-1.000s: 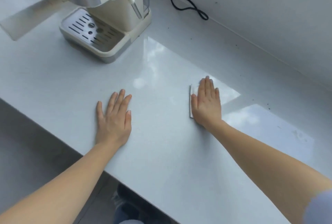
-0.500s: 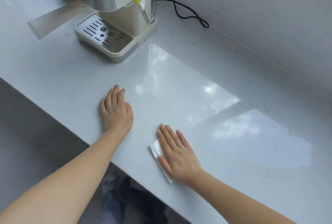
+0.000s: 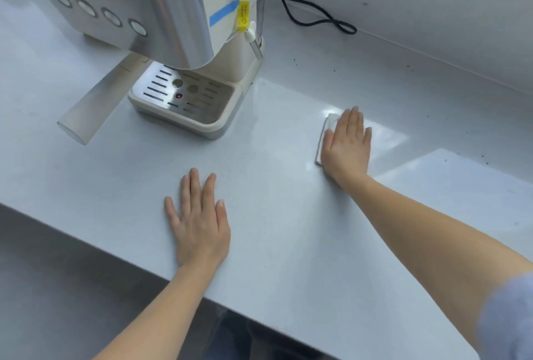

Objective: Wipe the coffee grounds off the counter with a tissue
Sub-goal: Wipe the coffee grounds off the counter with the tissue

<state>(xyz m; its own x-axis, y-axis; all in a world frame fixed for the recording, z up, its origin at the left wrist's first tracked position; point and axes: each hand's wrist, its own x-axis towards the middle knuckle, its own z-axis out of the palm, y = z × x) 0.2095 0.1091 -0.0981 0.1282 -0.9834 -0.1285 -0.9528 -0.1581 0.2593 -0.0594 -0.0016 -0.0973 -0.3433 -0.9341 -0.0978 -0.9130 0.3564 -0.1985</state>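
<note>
My right hand [image 3: 347,146] lies flat, fingers together, pressing a folded white tissue [image 3: 324,134] onto the pale grey counter [image 3: 274,230]. Only the tissue's left edge and far corner show beside the hand. Small dark specks of coffee grounds [image 3: 314,64] dot the counter toward the back wall and at the far right [image 3: 484,159]. My left hand [image 3: 199,221] rests palm down near the front edge, fingers spread, holding nothing.
A cream and silver coffee machine [image 3: 173,13] with a drip tray [image 3: 187,97] stands at the back left. Its black cable [image 3: 317,20] snakes along the wall. The counter's front edge [image 3: 86,238] runs diagonally, with the dark floor below.
My right hand slid the tissue from near the counter's front edge back out toward the wall. The left hand stayed flat in place. The view shifted.
</note>
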